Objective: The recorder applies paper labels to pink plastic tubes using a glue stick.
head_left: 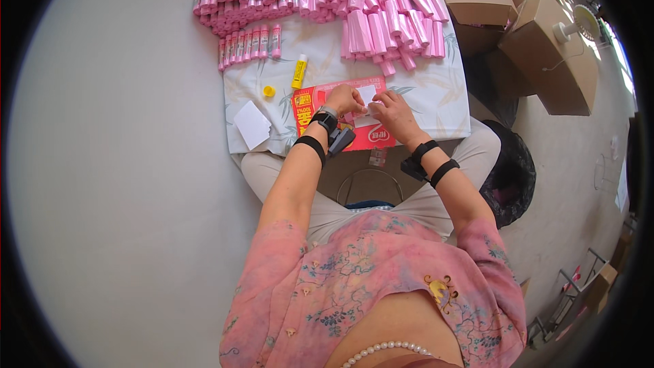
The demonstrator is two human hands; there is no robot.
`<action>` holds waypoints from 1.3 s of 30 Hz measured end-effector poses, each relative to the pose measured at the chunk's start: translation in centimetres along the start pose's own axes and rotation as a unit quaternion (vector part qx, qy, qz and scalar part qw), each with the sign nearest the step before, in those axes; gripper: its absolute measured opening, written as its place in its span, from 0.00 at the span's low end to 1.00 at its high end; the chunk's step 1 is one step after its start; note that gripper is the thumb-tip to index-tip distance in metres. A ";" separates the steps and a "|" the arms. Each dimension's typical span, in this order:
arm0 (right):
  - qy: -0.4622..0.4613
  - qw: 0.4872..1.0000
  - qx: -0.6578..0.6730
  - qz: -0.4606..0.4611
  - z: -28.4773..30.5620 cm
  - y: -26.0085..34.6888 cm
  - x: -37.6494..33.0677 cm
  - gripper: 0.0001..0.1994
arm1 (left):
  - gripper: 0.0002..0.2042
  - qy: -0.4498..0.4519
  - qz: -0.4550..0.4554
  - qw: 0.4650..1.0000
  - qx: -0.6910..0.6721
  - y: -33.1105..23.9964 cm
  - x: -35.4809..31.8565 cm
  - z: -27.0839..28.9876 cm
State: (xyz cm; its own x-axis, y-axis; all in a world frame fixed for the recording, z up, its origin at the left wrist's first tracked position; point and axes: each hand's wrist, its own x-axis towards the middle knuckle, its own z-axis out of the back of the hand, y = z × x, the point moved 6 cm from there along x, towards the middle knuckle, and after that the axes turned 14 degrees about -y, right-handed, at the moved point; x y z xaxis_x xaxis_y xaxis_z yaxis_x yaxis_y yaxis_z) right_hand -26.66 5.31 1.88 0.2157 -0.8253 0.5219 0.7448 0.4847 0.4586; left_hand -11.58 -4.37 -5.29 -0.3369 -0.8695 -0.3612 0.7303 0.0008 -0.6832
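My left hand (345, 100) is closed in a pinch at the left edge of a small white paper slip (367, 93). Opposite it, my right hand (397, 117) bends its fingers in around the slip's lower right side. Just what lies between the fingertips is too small to make out fully. Beneath both hands lies a red printed cardboard sheet (306, 113) at the table's near edge. A yellow glue stick (300, 71) without its cap rests beyond my left hand. Its yellow cap (269, 91) sits to the left.
A stack of white paper slips (252, 125) lies at the table's left edge. Pink wrapped rolls (375, 31) are heaped at the far right, labelled pink rolls (248, 46) at the far left. Cardboard boxes (552, 51) and a black bag (509, 174) stand right of the table.
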 end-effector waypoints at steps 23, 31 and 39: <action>-0.089 0.991 -0.039 -0.089 -0.6 1.8 -3.2 0.18 | 0.16 -0.313 -0.303 0.875 0.210 -6.7 -8.7 -2.0; -0.059 0.987 -0.023 -0.151 -2.7 3.6 -4.3 0.25 | 0.13 -0.256 -0.264 0.915 0.168 -4.9 -4.8 -1.2; -0.029 0.984 -0.020 -0.173 -3.1 3.5 -4.5 0.25 | 0.19 -0.211 -0.070 0.970 -0.095 0.3 -1.2 6.0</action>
State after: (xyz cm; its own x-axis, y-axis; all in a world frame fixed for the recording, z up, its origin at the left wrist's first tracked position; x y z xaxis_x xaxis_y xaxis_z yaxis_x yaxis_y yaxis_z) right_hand -23.04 9.85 -1.06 -0.0908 -0.9202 0.3807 0.7920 0.1650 0.5878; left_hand -7.35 -6.27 -1.21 -0.1230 -0.9924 0.0080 0.5581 -0.0758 -0.8263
